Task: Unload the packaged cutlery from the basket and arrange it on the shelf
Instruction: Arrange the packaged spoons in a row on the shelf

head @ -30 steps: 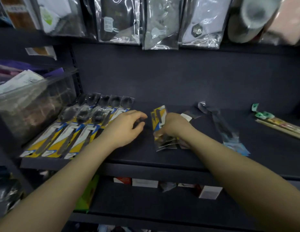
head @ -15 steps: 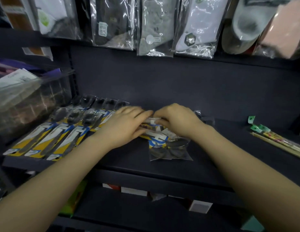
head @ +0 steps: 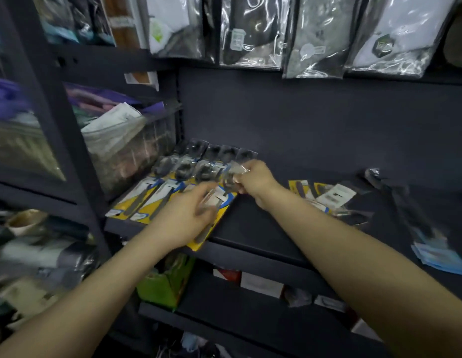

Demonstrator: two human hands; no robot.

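Cutlery packet point(head: 219, 202), yellow-backed, is held at the right end of the row of packets point(head: 173, 187) on the shelf point(head: 263, 228). Right hand point(head: 253, 180) pinches its clear top; left hand point(head: 183, 218) has fingers curled round its lower part. Step, as judged: placement. Next: lay it flush beside the row, then fetch from the loose packets point(head: 325, 197) to the right. Basket not seen.

A yellow-carded spoon pack point(head: 219, 202), held by both hands, lies angled beside the shelved spoon-pack row point(head: 173, 187); loose packs point(head: 328, 197) lie right of the hands.
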